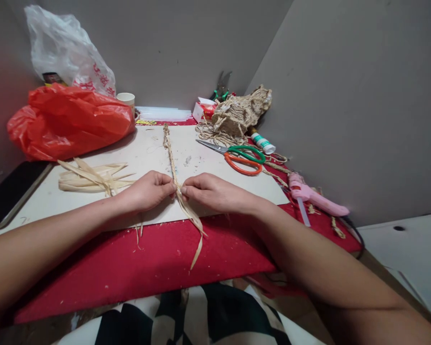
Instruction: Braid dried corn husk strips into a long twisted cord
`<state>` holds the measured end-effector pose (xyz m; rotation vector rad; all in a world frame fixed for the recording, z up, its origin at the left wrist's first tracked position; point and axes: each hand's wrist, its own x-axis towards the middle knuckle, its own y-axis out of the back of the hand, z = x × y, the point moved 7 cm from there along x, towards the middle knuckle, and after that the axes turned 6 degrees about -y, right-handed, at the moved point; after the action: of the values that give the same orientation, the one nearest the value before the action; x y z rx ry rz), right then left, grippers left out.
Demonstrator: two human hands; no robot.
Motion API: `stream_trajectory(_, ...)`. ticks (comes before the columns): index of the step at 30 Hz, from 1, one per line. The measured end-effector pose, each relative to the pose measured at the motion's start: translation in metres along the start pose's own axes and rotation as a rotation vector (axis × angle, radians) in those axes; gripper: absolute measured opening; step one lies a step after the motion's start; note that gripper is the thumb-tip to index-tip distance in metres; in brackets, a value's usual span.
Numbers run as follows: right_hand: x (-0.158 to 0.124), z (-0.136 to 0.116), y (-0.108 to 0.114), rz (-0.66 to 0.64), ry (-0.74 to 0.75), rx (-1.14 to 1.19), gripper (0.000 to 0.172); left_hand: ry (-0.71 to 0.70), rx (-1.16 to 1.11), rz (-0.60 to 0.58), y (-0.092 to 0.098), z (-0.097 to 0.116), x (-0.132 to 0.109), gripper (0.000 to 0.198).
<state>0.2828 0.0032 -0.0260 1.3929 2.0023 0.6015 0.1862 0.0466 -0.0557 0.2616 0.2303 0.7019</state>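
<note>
A thin braided strand of dry husk [170, 155] runs down the middle of a white board [143, 143]. Near its lower end my left hand [153, 190] pinches it from the left, and my right hand [210, 191] pinches it from the right, the fingertips almost meeting. Loose husk strips [192, 214] hang below my fingers over the red cloth [143, 263]. To the left of my left hand lies a pile of flat pale husk strips [89, 177]. Scissors [233, 155] with green and orange handles rest beyond my right hand.
A red plastic bag [72, 122], a paper cup [126, 99] and a phone [14, 191] are at the left. Clear sticks [163, 114] lie at the back. To the right are a woven rope piece [242, 112], a glue stick tube [263, 143] and a pink glue gun [316, 197].
</note>
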Motion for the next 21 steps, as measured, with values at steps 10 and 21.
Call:
stream_trajectory(10,-0.010,0.001,-0.032,-0.049,-0.165,0.321,0.022,0.029,-0.186,0.049,-0.012,0.010,-0.009,0.027)
stream_trajectory(21,-0.034,-0.023,-0.039,-0.446,0.090,0.081,0.027,0.097,-0.228,0.089,-0.012,0.007,-0.014,0.025)
